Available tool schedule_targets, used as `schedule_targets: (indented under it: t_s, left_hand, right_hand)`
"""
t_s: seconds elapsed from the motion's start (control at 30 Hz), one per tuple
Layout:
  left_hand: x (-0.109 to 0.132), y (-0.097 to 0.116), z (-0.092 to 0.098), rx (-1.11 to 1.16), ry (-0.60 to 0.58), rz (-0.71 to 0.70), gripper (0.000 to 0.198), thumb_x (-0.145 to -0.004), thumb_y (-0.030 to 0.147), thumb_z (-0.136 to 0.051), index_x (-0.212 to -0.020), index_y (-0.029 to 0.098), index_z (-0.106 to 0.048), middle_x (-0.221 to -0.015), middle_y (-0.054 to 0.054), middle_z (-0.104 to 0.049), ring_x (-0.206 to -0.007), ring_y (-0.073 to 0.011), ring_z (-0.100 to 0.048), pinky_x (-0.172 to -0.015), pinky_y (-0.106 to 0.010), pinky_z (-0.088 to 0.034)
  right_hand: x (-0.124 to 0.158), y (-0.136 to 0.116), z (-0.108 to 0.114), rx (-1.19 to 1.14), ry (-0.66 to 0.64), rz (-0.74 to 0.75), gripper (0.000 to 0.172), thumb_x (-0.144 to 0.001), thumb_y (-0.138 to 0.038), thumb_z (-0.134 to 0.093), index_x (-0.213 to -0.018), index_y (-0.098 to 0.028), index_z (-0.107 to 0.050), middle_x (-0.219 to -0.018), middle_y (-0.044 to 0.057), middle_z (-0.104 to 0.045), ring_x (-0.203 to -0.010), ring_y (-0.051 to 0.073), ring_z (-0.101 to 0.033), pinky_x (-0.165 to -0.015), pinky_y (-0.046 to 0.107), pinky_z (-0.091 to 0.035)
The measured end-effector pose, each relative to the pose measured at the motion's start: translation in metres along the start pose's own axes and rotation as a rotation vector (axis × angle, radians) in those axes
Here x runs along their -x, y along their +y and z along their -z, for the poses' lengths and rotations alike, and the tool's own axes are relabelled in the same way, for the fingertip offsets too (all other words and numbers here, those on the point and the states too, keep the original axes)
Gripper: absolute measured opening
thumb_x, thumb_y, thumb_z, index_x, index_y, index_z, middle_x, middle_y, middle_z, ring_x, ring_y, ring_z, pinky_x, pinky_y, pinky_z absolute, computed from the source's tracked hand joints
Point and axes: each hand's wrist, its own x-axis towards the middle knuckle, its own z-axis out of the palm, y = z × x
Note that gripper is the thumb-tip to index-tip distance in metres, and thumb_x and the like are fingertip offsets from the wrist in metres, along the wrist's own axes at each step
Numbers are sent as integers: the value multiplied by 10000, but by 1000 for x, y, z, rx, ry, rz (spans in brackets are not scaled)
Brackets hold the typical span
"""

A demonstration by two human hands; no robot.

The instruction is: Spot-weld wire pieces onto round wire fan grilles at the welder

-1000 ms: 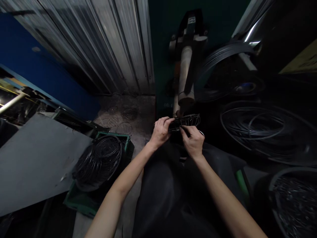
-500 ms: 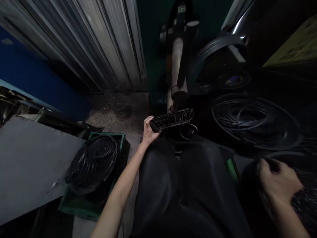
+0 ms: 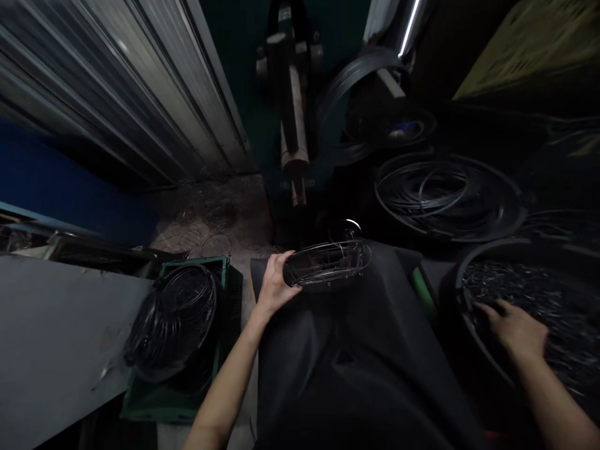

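In the head view, the left hand [image 3: 274, 284] has its grip closed around the left end of a wire frame [image 3: 323, 274], thumb below and fingers above, at the centre of the frame over a dark apron [image 3: 370, 350]. At lower right, the right hand [image 3: 519, 332] bends its fingers down inside a tub [image 3: 462, 306] of metal bits [image 3: 560, 312]; in this dim light I cannot tell whether its grip has hold of any. A green crate [image 3: 157, 405] with wire rings [image 3: 180, 306] stands at lower left.

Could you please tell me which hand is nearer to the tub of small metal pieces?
Right. The right hand is in the tub; the left hand is apart, to the tub's left, holding a wire frame.
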Motion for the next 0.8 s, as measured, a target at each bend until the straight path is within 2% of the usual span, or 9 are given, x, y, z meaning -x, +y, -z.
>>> schedule_targets:
  t_s: [0.13, 0.3, 0.4, 0.53, 0.7, 0.8]
  left_hand:
    - [-1, 3, -2, 8, -94, 63, 729, -626, 120, -680, -1283, 223, -381, -1163, -74, -502, -1092, -224, -516, -967, -394, -447]
    - [-7, -3, 5, 68, -211, 59, 784, -690, 167, -686, -1373, 241, -310, -1282, -97, -448, -1203, -229, -468, -1041, -400, -391]
    - [-7, -9, 3, 114, -152, 99, 813, -689, 207, -712, -1389, 241, -301, -1294, -98, -449, -1207, -230, -469, -1038, -393, -394]
    - [-5, -15, -4, 198, -56, 166, 797, -635, 249, -774, -1327, 220, -380, -1241, -88, -487, -1150, -224, -512, -1005, -382, -424]
    - [-10, -11, -3, 117, -39, 123, 780, -604, 259, -803, -1282, 208, -421, -1219, -87, -495, -1149, -237, -501, -1011, -406, -414]
    - [-14, -4, 4, 90, -54, 115, 773, -629, 234, -784, -1304, 221, -408, -1197, -75, -505, -1108, -216, -523, -971, -371, -444]
  right_hand:
    - [-1, -7, 9, -237, -35, -338, 473, -709, -493, -638, -364, -256, -416, -461, 23, -408, -475, 179, -363, -627, 398, -309]
    - [-5, -14, 8, -316, 189, -637, 523, -630, -398, -722, -348, -266, -301, -408, -20, -294, -575, 222, -458, -737, 477, -291]
    - [-7, -14, 9, -351, 246, -742, 517, -595, -254, -721, -334, -274, -275, -376, -33, -269, -511, 189, -428, -710, 480, -323]
    - [-5, -16, 9, -341, 178, -807, 468, -603, -157, -672, -394, -286, -273, -394, -50, -271, -428, 137, -363, -545, 403, -324]
    - [4, -25, 9, -448, 238, -784, 429, -587, -308, -716, -482, -284, -300, -437, -50, -311, -385, 99, -309, -433, 358, -280]
    - [13, -41, 27, -674, 278, -757, 394, -543, -401, -745, -508, -261, -379, -459, -16, -398, -377, 108, -356, -411, 350, -294]
